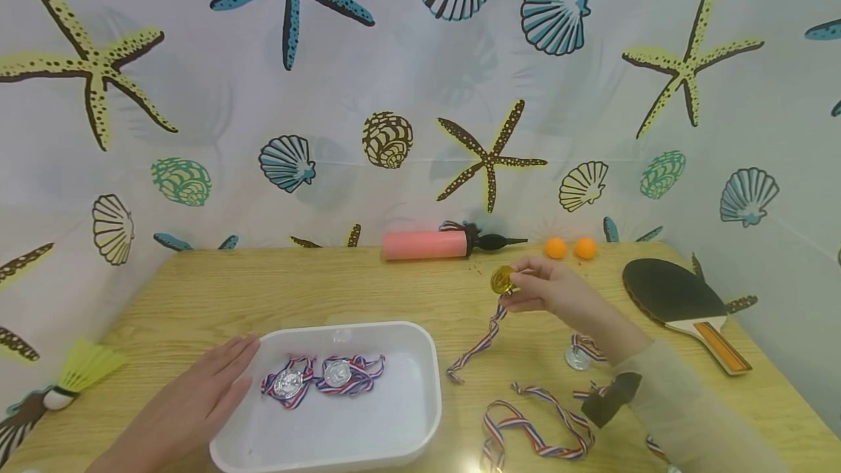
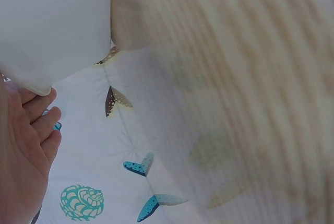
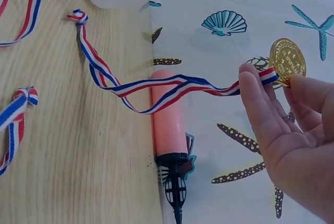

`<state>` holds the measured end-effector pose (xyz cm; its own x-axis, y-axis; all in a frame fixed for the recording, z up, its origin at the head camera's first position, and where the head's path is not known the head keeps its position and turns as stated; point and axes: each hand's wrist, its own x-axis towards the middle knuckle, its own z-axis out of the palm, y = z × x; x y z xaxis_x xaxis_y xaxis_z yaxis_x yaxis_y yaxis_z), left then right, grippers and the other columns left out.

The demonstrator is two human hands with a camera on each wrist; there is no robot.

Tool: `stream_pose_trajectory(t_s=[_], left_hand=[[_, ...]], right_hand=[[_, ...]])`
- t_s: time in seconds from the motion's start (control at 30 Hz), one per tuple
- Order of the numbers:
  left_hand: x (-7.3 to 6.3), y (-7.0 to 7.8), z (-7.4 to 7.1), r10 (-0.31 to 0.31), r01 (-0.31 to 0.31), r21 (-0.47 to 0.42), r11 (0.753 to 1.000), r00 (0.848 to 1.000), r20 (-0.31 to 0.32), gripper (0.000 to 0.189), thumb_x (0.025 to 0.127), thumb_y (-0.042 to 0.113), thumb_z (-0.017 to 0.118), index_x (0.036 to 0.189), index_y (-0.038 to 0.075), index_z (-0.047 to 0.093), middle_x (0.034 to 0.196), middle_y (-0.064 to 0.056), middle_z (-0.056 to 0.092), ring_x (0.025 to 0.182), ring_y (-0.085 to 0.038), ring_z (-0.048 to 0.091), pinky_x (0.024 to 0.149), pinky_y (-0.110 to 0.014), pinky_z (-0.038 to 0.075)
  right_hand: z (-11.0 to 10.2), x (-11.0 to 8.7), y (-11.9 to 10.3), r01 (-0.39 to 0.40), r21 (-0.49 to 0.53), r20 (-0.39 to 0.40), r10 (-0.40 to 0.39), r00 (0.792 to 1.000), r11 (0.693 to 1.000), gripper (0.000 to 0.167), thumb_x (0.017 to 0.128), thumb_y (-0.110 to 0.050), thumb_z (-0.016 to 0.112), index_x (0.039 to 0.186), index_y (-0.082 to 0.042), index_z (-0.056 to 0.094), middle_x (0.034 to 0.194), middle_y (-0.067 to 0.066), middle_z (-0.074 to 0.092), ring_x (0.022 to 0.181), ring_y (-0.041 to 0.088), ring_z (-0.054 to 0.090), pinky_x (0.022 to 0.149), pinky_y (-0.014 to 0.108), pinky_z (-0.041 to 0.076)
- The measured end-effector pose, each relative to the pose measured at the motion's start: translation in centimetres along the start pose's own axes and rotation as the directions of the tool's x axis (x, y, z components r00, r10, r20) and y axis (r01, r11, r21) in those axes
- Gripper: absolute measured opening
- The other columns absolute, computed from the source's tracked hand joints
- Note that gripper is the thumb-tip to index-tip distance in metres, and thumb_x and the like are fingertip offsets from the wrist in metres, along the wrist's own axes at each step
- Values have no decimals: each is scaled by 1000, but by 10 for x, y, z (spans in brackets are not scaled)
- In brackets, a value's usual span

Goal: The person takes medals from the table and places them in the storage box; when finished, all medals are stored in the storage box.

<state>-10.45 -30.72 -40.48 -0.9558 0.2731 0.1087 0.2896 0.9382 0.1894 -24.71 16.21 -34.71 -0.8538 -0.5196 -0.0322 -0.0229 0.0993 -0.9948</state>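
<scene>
My right hand (image 1: 548, 287) pinches a gold medal (image 1: 502, 280) by its edge, raised over the table. The medal's red, white and blue ribbon (image 3: 180, 85) trails from the fingers down toward the wood. With fingers extended, my left hand (image 1: 190, 400) lies along the left wall of a white plastic basin (image 1: 394, 451). In the left wrist view its fingertips are right at the basin's rim. Inside the basin sit two silver medals, a left one (image 1: 287, 383) and a right one (image 1: 338, 372), each with its ribbon bunched around it.
Right of the basin lie a loose ribbon (image 1: 545, 451) and a silver medal (image 1: 578, 358), partly behind my right arm. A pink hand pump (image 1: 425, 245) and two orange balls (image 1: 555, 247) stand along the back. A table tennis bat (image 1: 677, 298) is far right, a yellow shuttlecock (image 1: 82, 371) far left.
</scene>
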Motion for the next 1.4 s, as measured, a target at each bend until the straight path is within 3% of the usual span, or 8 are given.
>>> stream_pose_trajectory(t_s=[0.3,0.47,0.6,0.83,1.07,1.4], left_hand=[[-1,-1,1,32,-31,15,999,999,-34,53,98,34,42,141,4,36,144,-12,34,131,-34,28,96,-6,-10],[-1,-2,2,45,-44,28,999,998,-53,52,98,32,43,140,3,38,143,-12,35,131,-32,28,96,-6,-9],[-1,-1,2,25,-25,17,1000,999,-32,53,98,34,42,141,5,36,144,-12,34,131,-33,28,97,-8,-9],[-1,1,-1,-9,9,0,1000,1000,2,54,98,36,41,143,6,33,146,-11,31,132,-34,26,104,-18,-4],[-1,3,-2,-13,13,10,1000,1000,5,54,98,36,41,142,6,35,145,-11,32,132,-34,27,109,-31,8],[0,3,-4,-30,31,-5,1000,999,32,56,97,38,42,142,5,34,145,-12,32,132,-36,26,106,-48,22]], right_hand=[[1,-1,-12,83,-56,-15,-84,996,995,18,95,-10,52,104,6,53,103,15,60,90,25,62,86,36,49],[2,-3,-19,67,-67,-39,-69,997,996,12,92,-6,54,97,4,55,100,12,61,91,23,62,90,36,46],[5,-5,-25,53,-54,-68,-57,996,997,9,91,-5,55,93,3,54,102,12,60,92,22,62,92,35,44],[12,-6,-37,126,48,-91,-121,988,991,8,89,2,54,97,0,53,102,11,59,90,22,61,87,33,48],[19,-5,-54,166,35,-102,-162,982,985,18,89,5,54,107,3,51,100,12,60,88,21,62,85,35,50],[45,-10,-88,269,91,-46,-266,963,959,17,87,6,55,101,-2,57,95,9,63,84,20,62,80,33,52]])
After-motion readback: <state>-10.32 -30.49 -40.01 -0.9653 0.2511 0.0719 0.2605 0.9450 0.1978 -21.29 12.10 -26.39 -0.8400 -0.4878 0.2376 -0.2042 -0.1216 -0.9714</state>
